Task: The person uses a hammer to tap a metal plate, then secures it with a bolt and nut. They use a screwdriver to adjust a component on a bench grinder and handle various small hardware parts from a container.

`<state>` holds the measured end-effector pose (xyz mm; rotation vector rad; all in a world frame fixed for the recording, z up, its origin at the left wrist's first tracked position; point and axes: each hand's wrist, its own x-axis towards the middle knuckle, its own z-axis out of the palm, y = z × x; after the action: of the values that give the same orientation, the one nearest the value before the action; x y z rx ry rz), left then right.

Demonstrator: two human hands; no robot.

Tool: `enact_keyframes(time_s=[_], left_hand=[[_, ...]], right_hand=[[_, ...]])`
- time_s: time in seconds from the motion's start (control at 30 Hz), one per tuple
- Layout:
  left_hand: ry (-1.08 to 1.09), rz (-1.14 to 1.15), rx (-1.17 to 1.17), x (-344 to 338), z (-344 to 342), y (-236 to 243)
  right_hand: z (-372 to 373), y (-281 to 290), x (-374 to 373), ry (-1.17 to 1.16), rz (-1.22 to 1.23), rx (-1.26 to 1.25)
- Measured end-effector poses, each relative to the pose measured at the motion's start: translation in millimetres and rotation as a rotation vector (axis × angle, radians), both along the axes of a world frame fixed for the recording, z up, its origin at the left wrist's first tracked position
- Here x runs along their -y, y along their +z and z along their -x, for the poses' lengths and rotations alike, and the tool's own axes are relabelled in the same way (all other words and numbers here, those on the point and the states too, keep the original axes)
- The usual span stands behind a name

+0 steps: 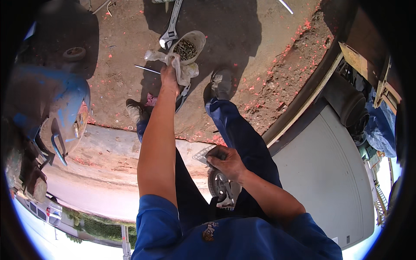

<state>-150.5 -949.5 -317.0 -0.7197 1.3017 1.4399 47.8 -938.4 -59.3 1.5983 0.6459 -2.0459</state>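
Observation:
My left hand [169, 78] reaches forward, fingers closed on a crumpled whitish plastic bag [183, 74]. The bag lies against the near rim of a white tub [198, 41] holding many small screws or bolts [185, 50]. Just beyond the tub lies a large adjustable wrench [171, 29], and a thin metal rod [147, 69] is left of my hand. My right hand [226, 162] is curled closed above my right thigh. At its fingertips shows a thin grey piece with a row of holes [203, 154]; its kind is unclear.
A blue metal tank-like object [65, 97] stands at the left, a small wheel [74, 53] beyond it. Below my right hand is a black-tyred wheel [218, 184]. A large pale panel [323, 173] curves along the right. My shoes [221, 83] stand on dirt with red flecks.

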Motion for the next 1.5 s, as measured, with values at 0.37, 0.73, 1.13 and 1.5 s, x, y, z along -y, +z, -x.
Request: enact_keyframes(time_s=[0.37,0.73,1.13,1.5], left_hand=[[0.049,0.413,-0.086,44.6,-19.7,-10.7],[0.183,0.122,-0.116,45.8,16.8,46.1],[-0.064,0.318,-0.452,69.3,11.5,86.4],[-0.437,-0.229,-0.218,147.6,-28.7,181.1]], right_hand=[[10.3,-21.1,46.8,-0.005,0.15,0.05],[0.5,-30.5,54.9,-0.233,0.061,0.121],[-3.9,-27.9,49.4,-0.442,-0.067,0.083],[64.2,-85.1,36.1,-0.133,0.01,-0.239]])
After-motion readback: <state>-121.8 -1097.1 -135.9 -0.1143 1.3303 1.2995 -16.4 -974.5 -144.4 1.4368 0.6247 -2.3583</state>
